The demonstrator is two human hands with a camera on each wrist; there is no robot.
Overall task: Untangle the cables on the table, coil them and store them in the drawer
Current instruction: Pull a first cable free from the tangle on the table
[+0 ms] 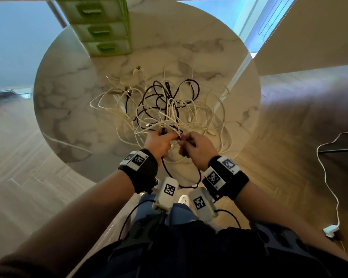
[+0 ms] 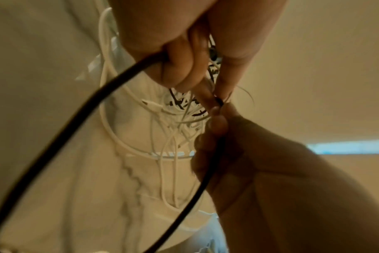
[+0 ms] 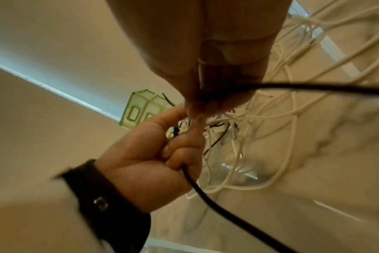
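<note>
A tangle of white and black cables (image 1: 169, 105) lies in the middle of the round marble table (image 1: 68, 97). At its near edge my left hand (image 1: 169, 135) and right hand (image 1: 186, 141) meet fingertip to fingertip. Both grip the same black cable (image 1: 189, 187), which hangs in a loop between my wrists. In the left wrist view my left hand (image 2: 184, 56) curls round the black cable (image 2: 76, 119) and pinches it near the right hand (image 2: 249, 154). In the right wrist view my right hand (image 3: 216, 56) holds the black cable (image 3: 206, 196) beside the left hand (image 3: 145, 162). Thin white strands also run between the fingers.
A green drawer unit (image 1: 102, 29) with three shut drawers stands at the table's far side, also in the right wrist view as the drawer unit (image 3: 141, 106). A white cord with a plug block (image 1: 330, 230) lies on the wooden floor to the right.
</note>
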